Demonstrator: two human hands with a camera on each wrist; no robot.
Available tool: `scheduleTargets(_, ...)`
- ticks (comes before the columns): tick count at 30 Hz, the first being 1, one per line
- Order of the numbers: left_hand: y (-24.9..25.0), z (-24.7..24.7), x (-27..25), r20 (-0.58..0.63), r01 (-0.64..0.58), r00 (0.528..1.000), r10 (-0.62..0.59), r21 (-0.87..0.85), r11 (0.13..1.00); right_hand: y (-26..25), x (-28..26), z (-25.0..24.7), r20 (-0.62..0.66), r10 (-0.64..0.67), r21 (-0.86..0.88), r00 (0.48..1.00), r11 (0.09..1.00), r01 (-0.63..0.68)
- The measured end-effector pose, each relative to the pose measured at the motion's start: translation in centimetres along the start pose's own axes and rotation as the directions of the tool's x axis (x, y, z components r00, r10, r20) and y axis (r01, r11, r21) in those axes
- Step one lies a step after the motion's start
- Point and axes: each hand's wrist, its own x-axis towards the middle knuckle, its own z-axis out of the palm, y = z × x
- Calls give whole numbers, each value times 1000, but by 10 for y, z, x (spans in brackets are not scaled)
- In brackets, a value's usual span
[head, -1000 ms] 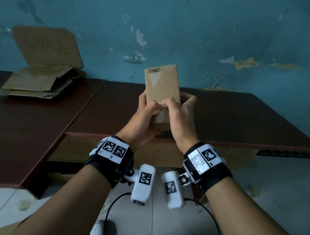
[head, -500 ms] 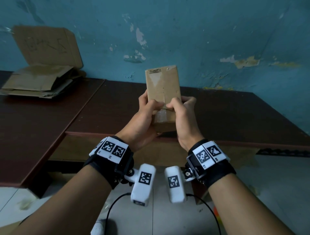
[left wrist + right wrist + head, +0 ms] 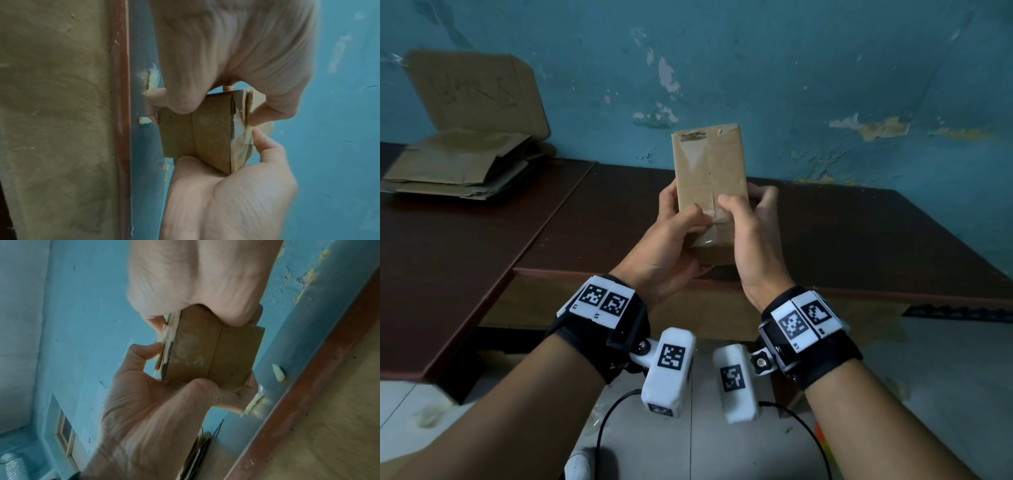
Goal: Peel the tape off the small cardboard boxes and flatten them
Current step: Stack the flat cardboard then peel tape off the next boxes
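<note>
I hold a small brown cardboard box [image 3: 709, 178] upright in the air in front of the dark table. My left hand [image 3: 676, 233] grips its lower left side, thumb on the front face. From the other side my right hand [image 3: 751, 229] grips it, thumb pressing beside the centre seam. Clear tape [image 3: 705, 236] covers the lower front and runs up the seam. In the left wrist view the box [image 3: 195, 134] shows its end, with wrinkled tape [image 3: 241, 138] between both thumbs. The right wrist view shows the same box [image 3: 209, 353] in my right hand [image 3: 156, 410].
A pile of flattened cardboard [image 3: 452, 164] lies at the back left on a second dark table [image 3: 448, 267]. The nearer brown table [image 3: 859, 240] stands against a peeling blue wall [image 3: 791, 68]. Tiled floor and a black cable [image 3: 613, 411] are below my wrists.
My right thumb has slid slightly up and left across the taped face, and the right wrist has turned a little. The box stays upright in both hands.
</note>
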Motion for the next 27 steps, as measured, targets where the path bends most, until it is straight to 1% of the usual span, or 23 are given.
scheduleTargets(2,1,-2,1,-4,-9,1000,9,5,1000,1,-1,0,23,-11,20,1000,1000,10)
scheduleTargets(5,1,-5,1,-6,-2,1000,2,16,1000,5,-1,1,47,-37,-41,998,998,39)
scheduleTargets(8,2,-3,0,-45,23,999,-21,37,999,7,0,4,58,-29,-83,998,996,34)
scheduleTargets(13,5,2,-3,-45,44,998,-38,145,988,4,0,5,59,-34,-122,998,992,41)
scheduleTargets(16,6,5,-4,-30,87,996,-83,214,973,8,3,3,41,-12,-127,999,992,18)
scheduleTargets(19,7,4,-5,-2,93,995,-95,208,974,12,7,-1,39,23,-119,999,993,-18)
scheduleTargets(22,8,5,-6,61,79,994,-93,198,977,15,6,0,17,14,-140,1000,990,-12)
scheduleTargets(27,8,2,-5,75,86,992,-97,139,987,14,-1,6,-1,-6,-163,1000,987,6)
